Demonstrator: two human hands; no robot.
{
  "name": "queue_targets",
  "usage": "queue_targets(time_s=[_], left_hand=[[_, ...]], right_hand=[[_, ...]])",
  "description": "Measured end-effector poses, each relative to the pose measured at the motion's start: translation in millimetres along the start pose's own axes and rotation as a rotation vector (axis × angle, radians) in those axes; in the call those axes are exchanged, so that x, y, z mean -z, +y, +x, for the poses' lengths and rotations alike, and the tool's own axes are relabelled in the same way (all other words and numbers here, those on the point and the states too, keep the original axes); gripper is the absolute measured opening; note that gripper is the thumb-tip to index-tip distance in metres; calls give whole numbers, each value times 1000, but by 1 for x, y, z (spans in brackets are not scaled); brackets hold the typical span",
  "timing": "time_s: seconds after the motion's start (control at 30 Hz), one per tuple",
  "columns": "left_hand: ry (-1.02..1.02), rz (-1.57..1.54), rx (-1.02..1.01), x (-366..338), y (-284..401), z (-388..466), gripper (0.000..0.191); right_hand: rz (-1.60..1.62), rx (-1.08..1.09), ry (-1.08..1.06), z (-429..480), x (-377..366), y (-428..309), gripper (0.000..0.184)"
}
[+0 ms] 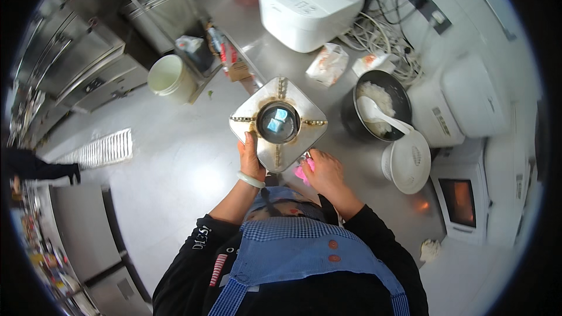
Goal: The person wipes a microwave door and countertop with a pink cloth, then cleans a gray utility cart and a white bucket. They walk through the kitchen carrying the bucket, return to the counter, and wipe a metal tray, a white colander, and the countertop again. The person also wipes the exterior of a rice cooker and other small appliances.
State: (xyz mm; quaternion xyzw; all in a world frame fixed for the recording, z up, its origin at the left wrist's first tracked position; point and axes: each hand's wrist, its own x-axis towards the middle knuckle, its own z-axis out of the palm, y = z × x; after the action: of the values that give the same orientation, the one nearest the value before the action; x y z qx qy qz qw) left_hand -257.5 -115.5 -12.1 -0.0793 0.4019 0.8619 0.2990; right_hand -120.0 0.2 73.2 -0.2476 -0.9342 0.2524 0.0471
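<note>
My left hand (251,158) holds a square metal burner stand (309,103) by its lower left side, thumb on top. Ridged metal strips run along the stand's top towards its round opening. Two light blue cubes (275,124) lie in the round well at its middle. Close to the stand's lower right edge, my right hand (324,170) is closed on a pink cloth (303,173) and what looks like a small metal piece, mostly hidden by the fingers.
On the steel counter (281,59) to the right stand a white rice cooker (303,13), crumpled white packets (328,65), a dark pot of rice (349,118) with a white paddle (377,112), and a white colander (410,162). A pale bucket (169,77) stands on the floor; a person's dark-clothed legs (44,167) show far left.
</note>
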Motion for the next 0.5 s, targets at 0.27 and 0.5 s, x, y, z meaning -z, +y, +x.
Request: queue_targets(time_s=[0.27, 0.5], left_hand=[[137, -50, -162, 49, 42, -56, 46], [269, -122, -260, 119, 86, -111, 53]], right_hand=[[298, 120, -251, -2, -39, 8, 23], [404, 158, -479, -5, -99, -11, 21]])
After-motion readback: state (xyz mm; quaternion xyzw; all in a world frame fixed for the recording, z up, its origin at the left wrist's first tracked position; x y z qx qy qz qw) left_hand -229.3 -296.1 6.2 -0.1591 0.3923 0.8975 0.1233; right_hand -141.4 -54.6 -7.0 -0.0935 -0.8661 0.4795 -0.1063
